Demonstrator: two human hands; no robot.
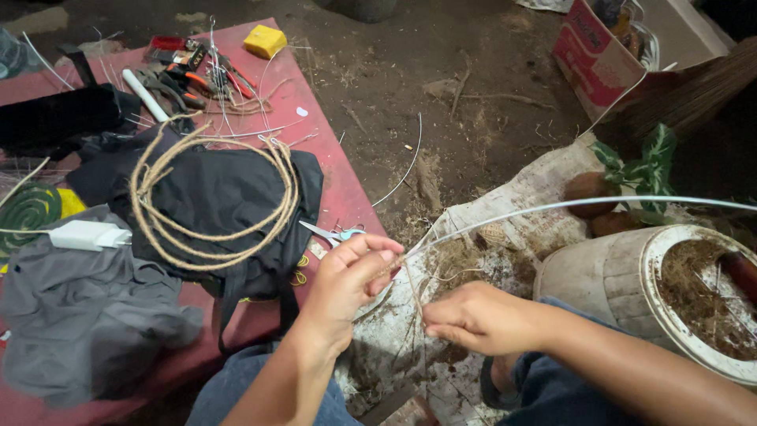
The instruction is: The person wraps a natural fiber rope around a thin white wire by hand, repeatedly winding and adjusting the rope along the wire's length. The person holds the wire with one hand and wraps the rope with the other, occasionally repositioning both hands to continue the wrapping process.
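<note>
- Left hand (347, 280): fingers pinched shut on a thin fibre strand (412, 288), at the near end of the white cane (568, 207).
- Right hand (473, 318): closed on the lower end of the same strand, just below and right of the left hand.
- White cane: long, thin, arcing from the left fingertips out past the right frame edge.
- Scissors (331, 233): on the red mat (331, 170), just left of the cane end.
- Twine coil (213, 193): on black cloth (213, 205), well left of the cane.
- White pot (631, 284): beneath the cane, soil-filled.
- Risk, judged: the bent cane may spring free if the pinch slackens; the strand looks liable to snap under tension.
- Unclear: how the strand meets the cane is hidden by fingers; far cane end cut off.
</note>
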